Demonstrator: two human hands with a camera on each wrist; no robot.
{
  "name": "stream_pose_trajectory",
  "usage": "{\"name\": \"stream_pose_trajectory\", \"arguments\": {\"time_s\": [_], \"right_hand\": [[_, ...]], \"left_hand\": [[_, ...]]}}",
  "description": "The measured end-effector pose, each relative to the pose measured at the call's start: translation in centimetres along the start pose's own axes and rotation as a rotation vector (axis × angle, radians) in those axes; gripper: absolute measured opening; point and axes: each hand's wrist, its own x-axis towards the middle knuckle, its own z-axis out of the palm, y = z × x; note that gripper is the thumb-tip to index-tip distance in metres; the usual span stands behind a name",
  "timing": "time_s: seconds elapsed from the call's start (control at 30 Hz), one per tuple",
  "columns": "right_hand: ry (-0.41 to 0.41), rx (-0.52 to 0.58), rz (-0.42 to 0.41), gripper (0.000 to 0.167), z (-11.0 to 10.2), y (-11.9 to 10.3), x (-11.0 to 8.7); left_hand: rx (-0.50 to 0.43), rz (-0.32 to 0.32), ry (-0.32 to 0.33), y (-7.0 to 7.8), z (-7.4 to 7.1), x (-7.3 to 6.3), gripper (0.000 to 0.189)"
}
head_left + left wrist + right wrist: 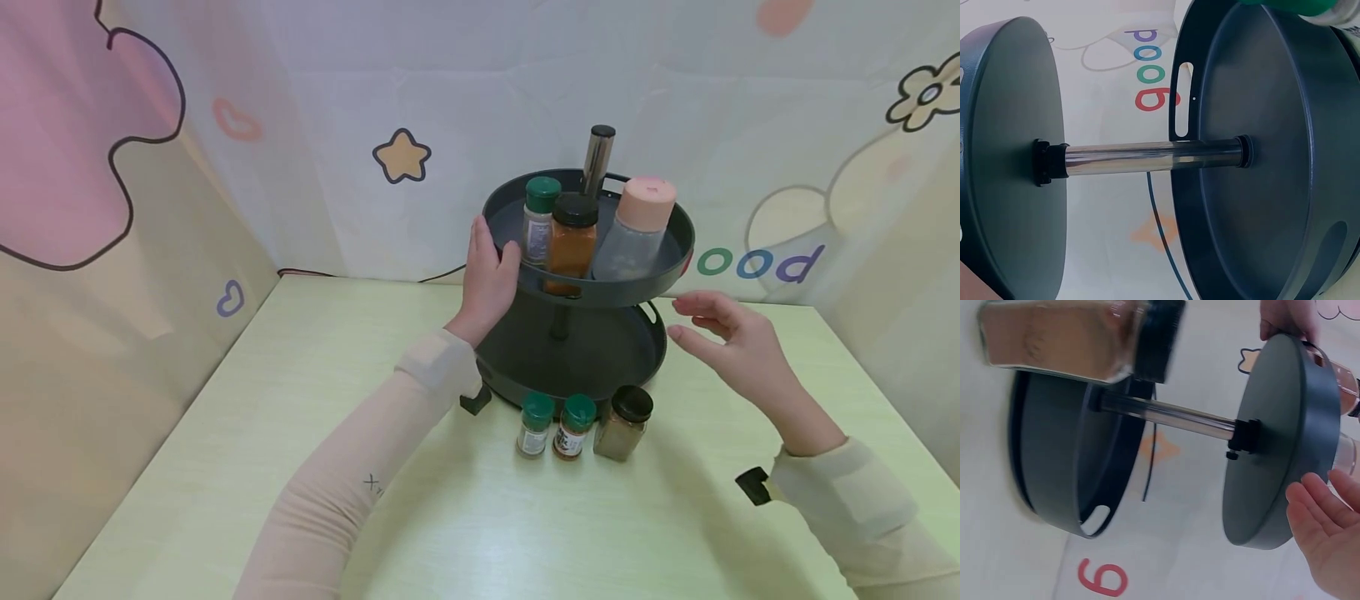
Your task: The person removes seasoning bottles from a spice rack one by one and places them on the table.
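A dark grey two-tier round rack stands on the table, its upper tray on a metal post above the lower tray. My left hand rests on the left rim of the upper tray, fingers fairly straight. To the right of the rack, my right hand hovers with fingers loosely bent and nothing in them. The upper tray carries a green-capped spice jar, a black-lidded jar of orange-brown spice and a clear bottle with a pink cap.
Before the rack stand two small green-capped jars and a black-lidded square jar. A printed cloth hangs behind the pale table. A thin dark cable runs along the table's back edge.
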Motion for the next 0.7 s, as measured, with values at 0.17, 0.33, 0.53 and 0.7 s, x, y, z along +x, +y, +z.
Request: {"name": "stream_pose_trajectory", "arguments": {"time_s": [0.17, 0.33, 0.53, 0.7], "right_hand": [[0.069, 0.029, -0.006, 0.037, -0.7, -0.6, 0.8], [0.092, 0.041, 0.009, 0.039, -1.0, -1.2, 1.3], [0.073, -0.016, 0.075, 0.041, -1.3, -1.6, 1.9], [0.052, -0.049, 0.111, 0.047, -1.6, -2.0, 2.7]], "left_hand": [[0.001, 0.001, -0.006, 0.1, -0.1, 0.0, 0.063], [0.001, 0.002, -0.011, -0.1, -0.1, 0.1, 0.063], [0.003, 0.004, -0.014, -0.2, -0.1, 0.1, 0.063], [-0.002, 0.008, -0.015, -0.1, -0.1, 0.1, 0.063]]}}
